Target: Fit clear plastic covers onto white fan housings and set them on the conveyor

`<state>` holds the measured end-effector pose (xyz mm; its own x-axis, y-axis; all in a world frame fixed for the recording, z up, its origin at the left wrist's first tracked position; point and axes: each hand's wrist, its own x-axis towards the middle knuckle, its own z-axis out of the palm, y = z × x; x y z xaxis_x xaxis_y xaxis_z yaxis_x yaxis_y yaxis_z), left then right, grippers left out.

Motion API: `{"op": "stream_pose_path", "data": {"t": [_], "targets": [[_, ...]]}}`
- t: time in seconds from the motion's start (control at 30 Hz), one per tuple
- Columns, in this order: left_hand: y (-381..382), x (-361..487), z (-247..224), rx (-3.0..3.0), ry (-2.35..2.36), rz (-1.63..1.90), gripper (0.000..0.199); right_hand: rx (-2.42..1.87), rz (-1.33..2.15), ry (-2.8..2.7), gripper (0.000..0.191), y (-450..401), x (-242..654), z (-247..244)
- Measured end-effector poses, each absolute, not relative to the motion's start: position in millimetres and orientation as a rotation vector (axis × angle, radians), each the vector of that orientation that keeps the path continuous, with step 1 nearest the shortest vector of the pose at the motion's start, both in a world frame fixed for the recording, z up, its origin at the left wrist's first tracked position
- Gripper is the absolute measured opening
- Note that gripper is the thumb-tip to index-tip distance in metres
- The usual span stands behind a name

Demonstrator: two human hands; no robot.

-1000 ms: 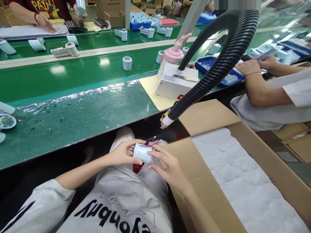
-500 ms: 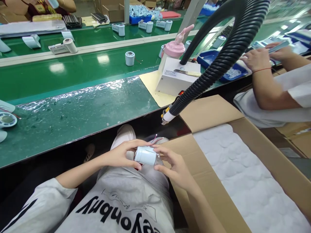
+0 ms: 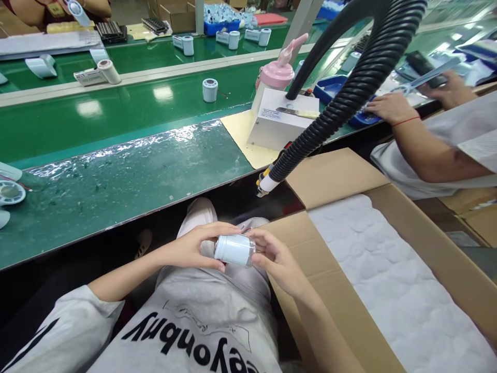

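Above my lap, a light-blue cylindrical housing [image 3: 233, 249] lies on its side between my hands. My left hand [image 3: 200, 244] grips its left end, with the thumb below and the fingers over the top. At the right end sits a clear plastic piece [image 3: 252, 250], and my right hand [image 3: 277, 259] closes its fingertips around it. The clear piece is against the housing; whether it is fixed there I cannot tell. The thin wires are mostly hidden behind my right fingers.
A green bench [image 3: 140, 176] runs ahead, with a similar housing [image 3: 210, 90] on the belt behind it. A black corrugated hose [image 3: 341, 114] arches down from a white box [image 3: 281, 122]. An open carton [image 3: 326, 254] with white padding is at right. A co-worker's hand [image 3: 394, 109] is beyond.
My right fingers have moved in around the clear piece at the housing's end. The red and black wires that stuck up are now mostly out of sight. The co-worker's hands have shifted.
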<state>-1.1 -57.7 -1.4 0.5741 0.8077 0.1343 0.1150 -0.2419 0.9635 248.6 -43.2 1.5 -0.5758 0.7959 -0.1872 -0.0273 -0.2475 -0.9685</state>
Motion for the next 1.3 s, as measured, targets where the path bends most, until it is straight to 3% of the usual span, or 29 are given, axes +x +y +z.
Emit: {"op": "stream_pose_path", "data": {"t": [0.47, 0.83, 1.0, 1.3], "targets": [[-59.2, -1.8, 0.0, 1.739, 0.762, 0.78, 0.073, -1.081, 2.147, -1.09, 0.058, -45.3, 234.9, -9.8], [-59.0, 1.0, -4.0, 1.464, 0.776, 0.783, 0.081, -1.032, 2.286, -0.929, 0.055, -46.1, 227.6, -21.6], [-26.0, 11.7, -24.5, 1.153, 0.768, 0.78, 0.096, -1.083, 2.207, -0.639, 0.049, -26.2, 221.7, -49.7], [58.2, 35.9, -38.6, 1.102, 0.809, 0.763, 0.091, -1.026, 2.039, -0.47, 0.05, 27.7, 212.8, -72.8]]}}
